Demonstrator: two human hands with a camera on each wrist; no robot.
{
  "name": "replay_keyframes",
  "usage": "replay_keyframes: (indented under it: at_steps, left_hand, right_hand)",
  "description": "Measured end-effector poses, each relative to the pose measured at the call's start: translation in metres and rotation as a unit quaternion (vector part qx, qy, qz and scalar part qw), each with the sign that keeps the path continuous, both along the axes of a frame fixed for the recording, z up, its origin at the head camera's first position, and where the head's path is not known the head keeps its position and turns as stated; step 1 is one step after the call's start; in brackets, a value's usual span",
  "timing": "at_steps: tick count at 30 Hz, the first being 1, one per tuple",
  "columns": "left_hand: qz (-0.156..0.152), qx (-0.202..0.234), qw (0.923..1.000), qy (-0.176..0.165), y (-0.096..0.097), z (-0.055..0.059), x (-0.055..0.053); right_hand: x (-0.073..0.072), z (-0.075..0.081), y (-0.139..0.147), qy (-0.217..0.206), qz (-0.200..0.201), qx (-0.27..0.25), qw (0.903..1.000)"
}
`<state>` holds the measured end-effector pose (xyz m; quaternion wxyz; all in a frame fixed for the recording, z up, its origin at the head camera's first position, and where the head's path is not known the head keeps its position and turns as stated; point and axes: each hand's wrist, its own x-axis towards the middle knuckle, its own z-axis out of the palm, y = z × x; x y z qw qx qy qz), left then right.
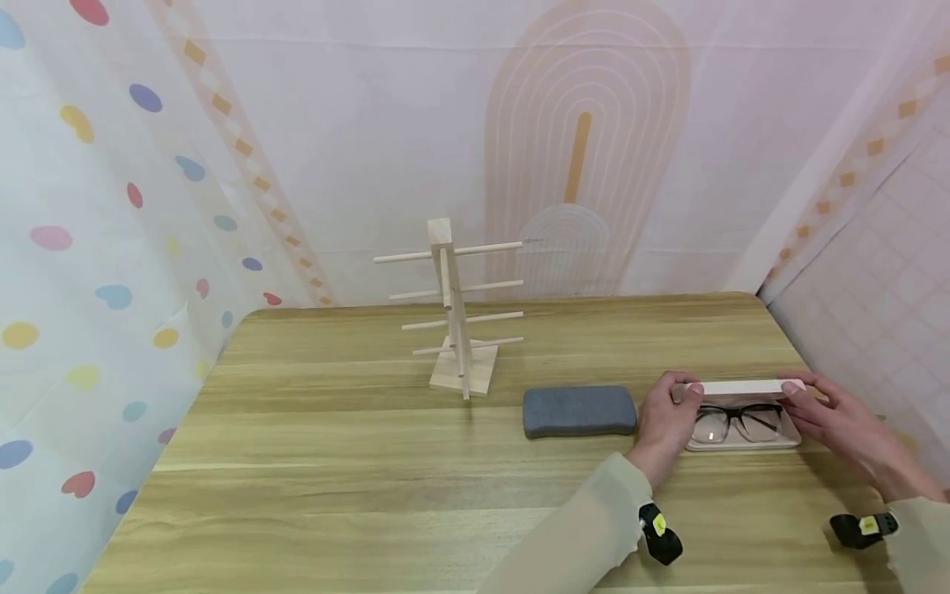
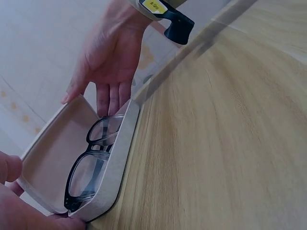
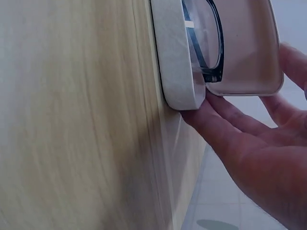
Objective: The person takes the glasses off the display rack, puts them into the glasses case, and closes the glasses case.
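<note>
A pale glasses case (image 1: 745,445) stands on the right of the table with its lid (image 1: 745,387) raised. Black-framed glasses (image 1: 732,414) lie inside, lenses facing the front; in the left wrist view the glasses (image 2: 91,152) lean within the lower half. At the case's left end my left hand (image 1: 663,422) grips the lid, thumb on its front edge and fingers behind. My right hand (image 1: 839,419) holds the other end the same way. In the right wrist view, fingers of the right hand (image 3: 259,139) touch the end of the case near the hinge.
Left of my left hand lies a closed grey glasses case (image 1: 579,411). Farther back stands a wooden rack (image 1: 456,313) with several thin pegs sticking out. The wooden table (image 1: 334,478) meets a patterned curtain (image 1: 371,148) behind; its right edge runs close to my right hand.
</note>
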<state>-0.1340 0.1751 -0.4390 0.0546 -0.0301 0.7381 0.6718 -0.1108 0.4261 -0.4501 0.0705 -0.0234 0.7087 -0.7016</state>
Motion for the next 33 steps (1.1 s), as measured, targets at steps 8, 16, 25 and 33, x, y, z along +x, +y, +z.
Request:
replay_keyframes:
  at_steps: [8,16,25,33]
  left_hand:
    - [-0.036,0.033,0.9988,-0.007,-0.004,-0.003,-0.001]
    - [-0.056,0.032,0.9978,-0.012,-0.007,-0.002,-0.001]
    - [-0.072,0.0,0.9972,-0.023,-0.008,-0.003,0.001]
    - [-0.095,-0.025,0.9949,-0.025,-0.01,-0.002,0.001]
  right_hand:
    - [0.003,0.0,0.007,-0.002,0.027,0.03,0.9992]
    - [0.003,-0.002,0.015,0.004,0.062,0.004,0.9981]
    - [0.002,0.002,0.02,0.006,0.069,0.091,0.9934]
    - [0.005,0.005,0.019,0.007,0.062,0.184,0.981]
